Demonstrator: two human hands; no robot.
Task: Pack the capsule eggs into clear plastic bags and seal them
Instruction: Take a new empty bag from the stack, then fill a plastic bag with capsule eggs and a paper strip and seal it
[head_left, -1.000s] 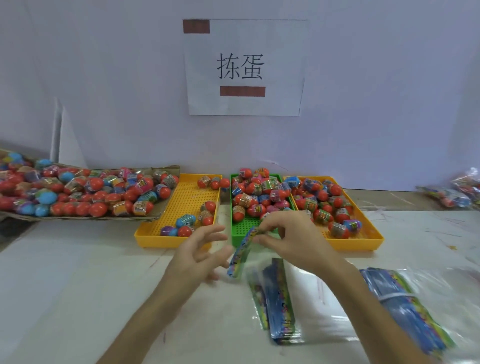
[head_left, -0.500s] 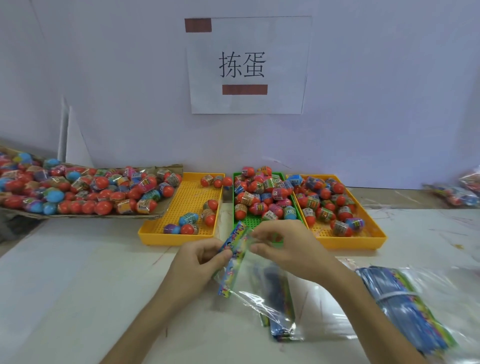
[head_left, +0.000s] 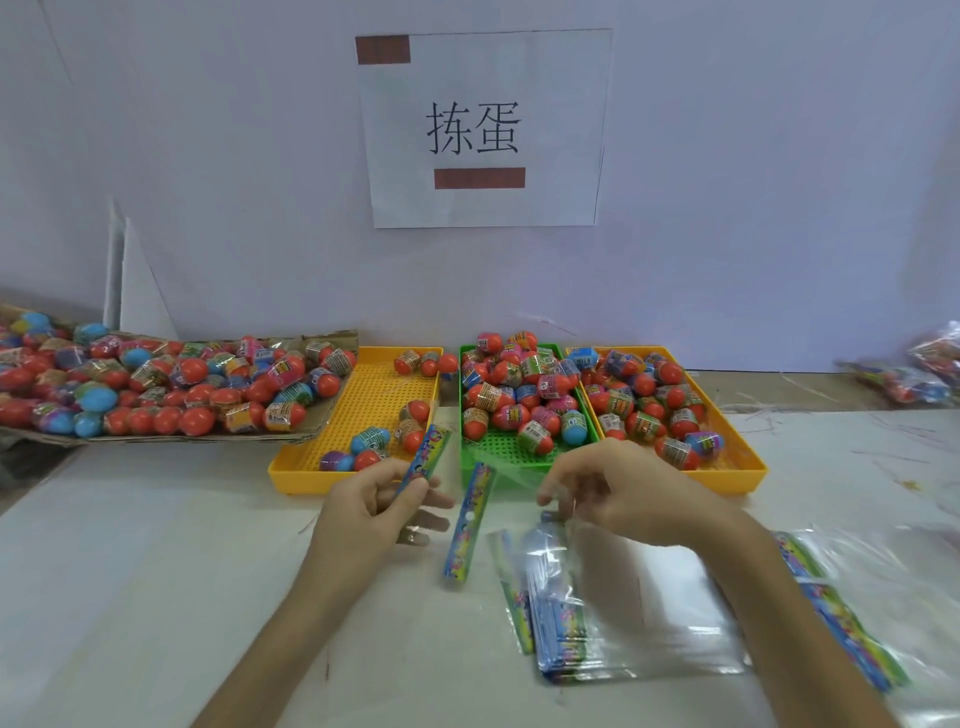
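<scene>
Both forearms reach forward over the white worktop (head_left: 130, 597). The left hand (head_left: 374, 506), fingers curled, pinches one colourful printed header strip (head_left: 423, 457) of a clear plastic bag. The right hand (head_left: 618, 493), palm down with fingers bent, pinches the bag's transparent film (head_left: 519, 486), whose other printed strip (head_left: 467, 525) hangs between the hands. Red and blue capsule eggs (head_left: 519, 395) fill the green perforated tray (head_left: 498, 449) just beyond, between two yellow trays (head_left: 363, 405). A stack of flat clear bags (head_left: 597, 613) lies below the right wrist.

Left hand (head_left: 371, 506) and right hand (head_left: 613, 493) on a clear plastic bag (head_left: 470, 519), before trays of capsule eggs (head_left: 519, 395).
</scene>
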